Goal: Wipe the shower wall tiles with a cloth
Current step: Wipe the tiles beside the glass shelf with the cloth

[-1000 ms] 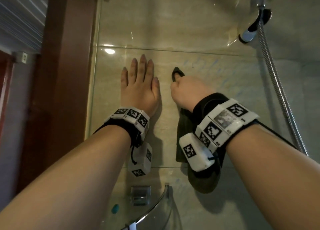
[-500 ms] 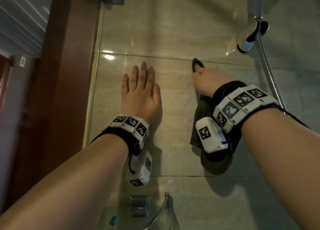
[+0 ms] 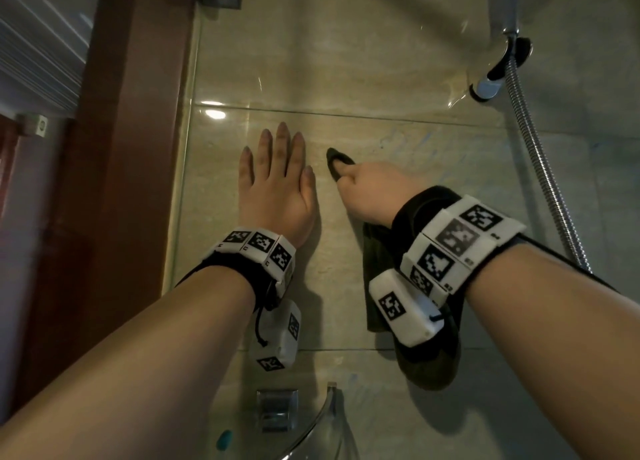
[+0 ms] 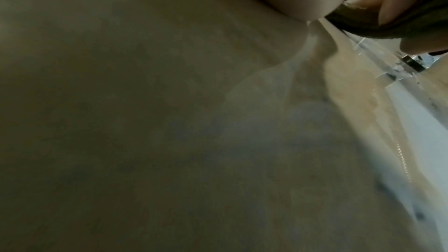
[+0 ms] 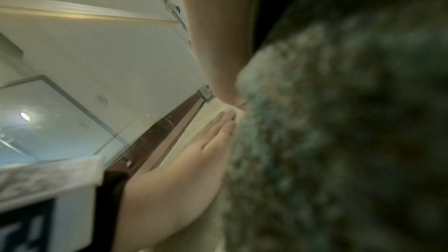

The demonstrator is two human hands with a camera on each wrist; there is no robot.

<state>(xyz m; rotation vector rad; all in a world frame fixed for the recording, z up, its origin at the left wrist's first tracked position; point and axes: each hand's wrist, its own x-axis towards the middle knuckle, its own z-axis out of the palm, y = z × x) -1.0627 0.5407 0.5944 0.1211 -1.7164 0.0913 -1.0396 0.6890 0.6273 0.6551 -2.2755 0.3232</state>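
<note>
Glossy beige wall tiles (image 3: 398, 61) fill the head view. My left hand (image 3: 277, 179) lies flat on the wall with straight fingers, left of the right hand. My right hand (image 3: 370, 186) grips a dark green cloth (image 3: 429, 366) and presses it against the tile; a fold (image 3: 336, 163) sticks out above the fist and the rest hangs below the wrist. In the left wrist view the right hand's fingers (image 4: 397, 1) curl round the cloth (image 4: 387, 24). The cloth's fuzzy pile (image 5: 339, 131) fills the right wrist view, beside the flat left hand (image 5: 184, 164).
A chrome shower hose (image 3: 540, 169) runs down the wall at the right from a holder (image 3: 495, 75). A glass panel edge (image 3: 181, 169) and brown door frame (image 3: 114, 169) stand at the left. A curved glass corner shelf (image 3: 311, 432) with a metal bracket (image 3: 277, 407) sits below.
My right hand has swept the cloth across the tile: right and up half a second ago, now back left and down beside the left hand. The left hand has stayed flat on the wall.
</note>
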